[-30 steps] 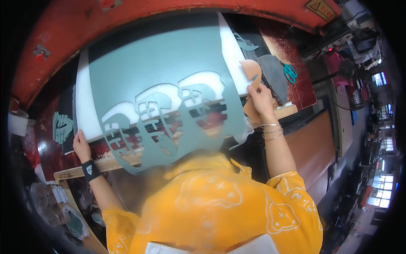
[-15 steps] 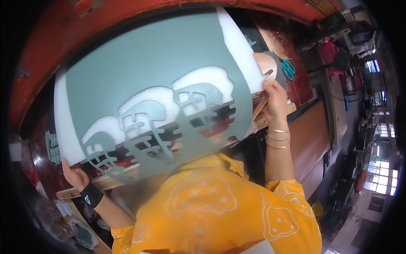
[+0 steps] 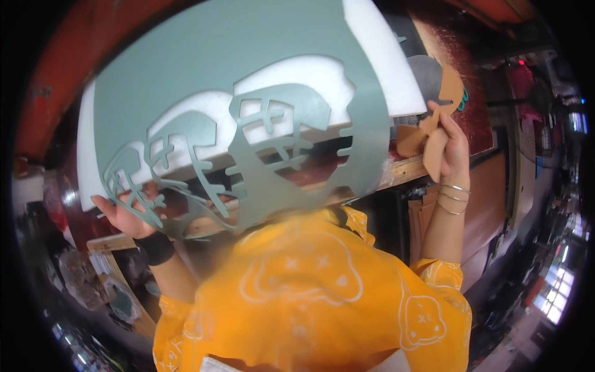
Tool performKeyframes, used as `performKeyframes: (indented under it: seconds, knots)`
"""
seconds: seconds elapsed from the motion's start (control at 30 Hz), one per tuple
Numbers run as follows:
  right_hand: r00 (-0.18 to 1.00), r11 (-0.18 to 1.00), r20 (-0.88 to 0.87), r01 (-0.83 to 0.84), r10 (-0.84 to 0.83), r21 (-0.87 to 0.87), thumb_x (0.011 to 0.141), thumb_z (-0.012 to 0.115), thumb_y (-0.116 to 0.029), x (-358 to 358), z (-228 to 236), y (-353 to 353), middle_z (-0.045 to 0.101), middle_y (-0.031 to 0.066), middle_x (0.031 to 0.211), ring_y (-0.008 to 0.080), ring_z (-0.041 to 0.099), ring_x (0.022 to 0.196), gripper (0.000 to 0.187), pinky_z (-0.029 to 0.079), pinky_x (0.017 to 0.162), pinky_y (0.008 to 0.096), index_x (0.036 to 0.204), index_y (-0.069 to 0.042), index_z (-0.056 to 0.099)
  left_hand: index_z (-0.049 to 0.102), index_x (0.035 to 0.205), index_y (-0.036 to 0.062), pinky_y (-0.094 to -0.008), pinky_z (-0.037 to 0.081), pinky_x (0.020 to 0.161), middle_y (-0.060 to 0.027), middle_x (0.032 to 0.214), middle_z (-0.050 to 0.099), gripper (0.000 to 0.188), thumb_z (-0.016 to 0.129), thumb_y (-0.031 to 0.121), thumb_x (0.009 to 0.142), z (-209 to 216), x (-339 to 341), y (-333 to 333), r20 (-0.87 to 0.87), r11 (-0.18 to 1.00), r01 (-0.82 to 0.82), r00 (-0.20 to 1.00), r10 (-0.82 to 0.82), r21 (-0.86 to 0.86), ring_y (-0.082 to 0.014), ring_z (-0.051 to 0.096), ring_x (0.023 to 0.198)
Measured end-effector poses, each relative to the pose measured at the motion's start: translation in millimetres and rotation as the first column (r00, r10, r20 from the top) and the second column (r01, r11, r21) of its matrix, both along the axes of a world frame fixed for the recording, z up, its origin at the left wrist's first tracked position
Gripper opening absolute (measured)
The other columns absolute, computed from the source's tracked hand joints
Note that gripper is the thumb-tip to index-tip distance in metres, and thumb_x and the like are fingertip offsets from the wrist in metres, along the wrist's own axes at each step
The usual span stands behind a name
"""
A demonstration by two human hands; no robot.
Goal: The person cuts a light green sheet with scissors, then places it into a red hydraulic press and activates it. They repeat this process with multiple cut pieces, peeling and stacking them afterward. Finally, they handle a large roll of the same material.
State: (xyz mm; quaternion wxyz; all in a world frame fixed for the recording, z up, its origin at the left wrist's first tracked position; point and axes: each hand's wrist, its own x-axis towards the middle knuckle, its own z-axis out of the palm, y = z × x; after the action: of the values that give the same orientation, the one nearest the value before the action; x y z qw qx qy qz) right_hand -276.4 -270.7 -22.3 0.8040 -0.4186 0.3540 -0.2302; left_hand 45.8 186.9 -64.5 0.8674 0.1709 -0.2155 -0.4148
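A large grey-green sheet point(image 3: 204, 68) with shoe-upper-shaped cut-outs lies on a thick white board point(image 3: 387, 80). Its cut lower part hangs over the near edge toward my yellow shirt. My left hand point(image 3: 127, 218), with a black wristband, is at the sheet's lower left corner. Its thumb stretches out and its other fingers are partly behind the cut strips. At the board's right side my right hand point(image 3: 457, 149), wearing thin bangles, is closed on a tan cut-out piece point(image 3: 437, 150) with curved, notched edges. More tan material fans out beyond the fingers.
A dark grey rounded piece point(image 3: 426, 73) lies beside the white board. Teal scissor handles point(image 3: 463, 99) show behind the tan piece. A worn dark red table point(image 3: 480, 127) with a wooden front edge point(image 3: 406, 173) lies beneath. Plastic-wrapped items point(image 3: 80, 273) are at the lower left.
My right hand has moved right, the tan piece turning and spreading in it. My left hand has gone from the white board's corner to under the sheet's cut strips. The view has shifted too.
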Motion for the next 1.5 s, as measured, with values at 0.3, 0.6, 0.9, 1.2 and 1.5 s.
performKeyframes:
  seconds: [0.3, 0.6, 0.9, 1.2, 1.5]
  knots:
    - [0.74, 0.718, -0.369, -0.659, 0.563, -0.226, 0.083, 0.06, -0.006, 65, -6, -7, 0.061, 0.0128, 0.108, 0.0215, 0.059, 0.097, 0.043, 0.049, 0.085, 0.0322, 0.123, 0.006, 0.05, 0.036, 0.136, -0.0013, -0.0552, 0.028, 0.103, -0.0217, 0.134, 0.044, 0.077, 0.044, 0.059, 0.088, -3, 1, 3, 0.023, 0.998, 0.053, 0.998, -0.053, 0.015, -0.0377, 0.045, 0.118]
    - [0.618, 0.495, -0.505, -0.786, 0.603, -0.371, 0.084, 0.059, -0.007, 139, -35, 13, 0.059, 0.0137, 0.112, 0.0246, 0.056, 0.103, 0.042, 0.045, 0.089, 0.0348, 0.123, 0.005, 0.05, 0.033, 0.136, -0.004, -0.057, 0.032, 0.103, -0.0263, 0.137, 0.039, 0.072, 0.039, 0.052, 0.092, -3, 4, -10, 0.209, 0.981, 0.167, 0.967, -0.143, -0.104, -0.0435, 0.037, 0.125]
    - [0.548, 0.387, -0.589, -0.836, 0.593, -0.389, 0.084, 0.059, -0.008, 137, -40, 35, 0.057, 0.0145, 0.116, 0.0277, 0.052, 0.109, 0.041, 0.042, 0.093, 0.0375, 0.123, 0.003, 0.051, 0.034, 0.136, -0.0054, -0.0566, 0.043, 0.094, -0.0282, 0.136, 0.039, 0.068, 0.033, 0.049, 0.095, -13, 18, 7, 0.399, 0.995, 0.032, 0.915, -0.066, 0.092, -0.0469, 0.044, 0.119]
    - [0.519, 0.308, -0.642, -0.854, 0.565, -0.42, 0.085, 0.058, -0.009, 140, -45, 53, 0.055, 0.0153, 0.12, 0.0307, 0.048, 0.114, 0.04, 0.038, 0.097, 0.0401, 0.122, 0.002, 0.052, 0.037, 0.134, -0.0046, -0.0546, 0.044, 0.094, -0.0273, 0.132, 0.044, 0.066, 0.032, 0.048, 0.096, -14, 13, 1, 0.414, 0.993, -0.046, 0.91, -0.003, 0.107, -0.045, 0.048, 0.115]
    - [0.541, 0.232, -0.72, -0.84, 0.434, -0.491, 0.085, 0.057, -0.01, 119, -46, 48, 0.053, 0.0162, 0.124, 0.0338, 0.045, 0.12, 0.039, 0.034, 0.101, 0.0428, 0.122, 0.0, 0.052, 0.04, 0.132, -0.0038, -0.0526, 0.045, 0.094, -0.0265, 0.127, 0.049, 0.064, 0.031, 0.048, 0.096, -16, 4, -7, 0.246, 0.996, -0.085, 0.966, 0.075, 0.03, -0.043, 0.053, 0.11]
